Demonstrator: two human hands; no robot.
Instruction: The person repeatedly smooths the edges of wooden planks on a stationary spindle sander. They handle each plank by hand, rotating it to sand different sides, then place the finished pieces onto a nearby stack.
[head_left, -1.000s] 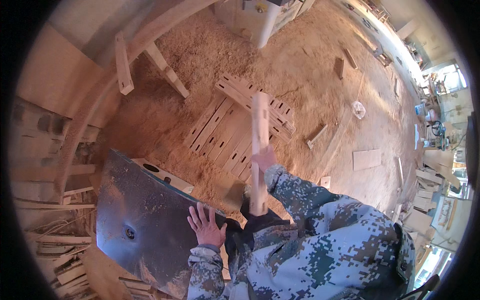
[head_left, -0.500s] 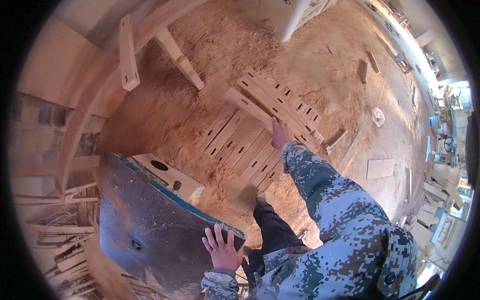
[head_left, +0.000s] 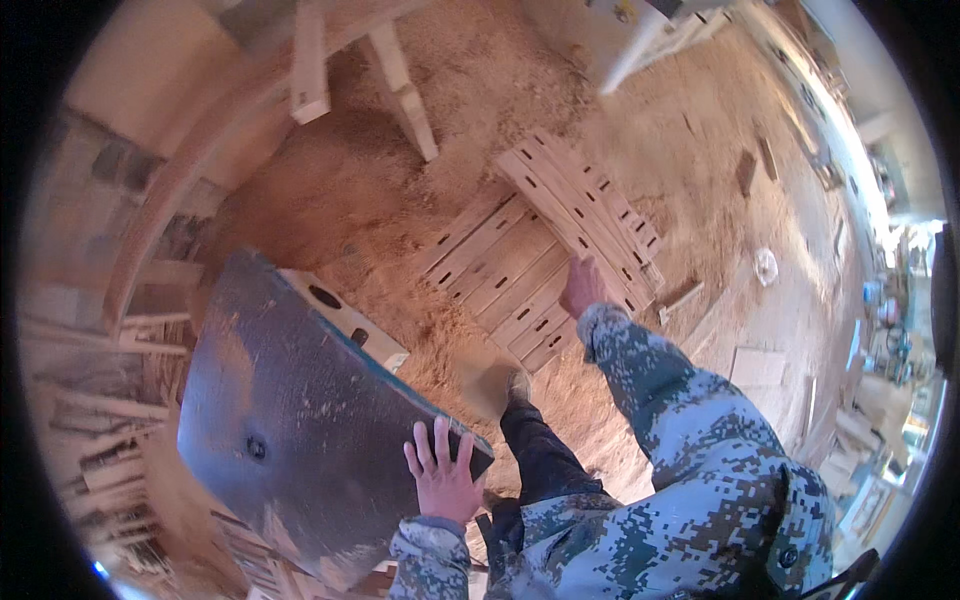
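Observation:
My left hand [head_left: 443, 482] lies flat on the corner of a dark, dusty tabletop [head_left: 300, 400], fingers spread. Ahead and to the right, my right arm reaches down to a stack of slotted wooden boards [head_left: 570, 205]. At the near edge of its upper layer, my right hand [head_left: 582, 286] grips the outermost board, its fingertips partly hidden. That board lies against its neighbours. Below it, a lower layer of slotted boards [head_left: 500, 262] runs at an angle to the upper one.
A pale panel with oval holes [head_left: 345, 312] shows beside the tabletop. Wooden legs [head_left: 400, 90] stand at the far left, by a curved beam [head_left: 150, 235]. Sawdust covers the floor, with wood offcuts [head_left: 682, 300] and a clear plastic bag [head_left: 765, 266] at right. My shoe [head_left: 518, 386] is near the stack.
The outermost board, held apart from the upper layer before, now lies against it, and the gap has closed. My right hand stays at that board. My left hand remains on the tabletop.

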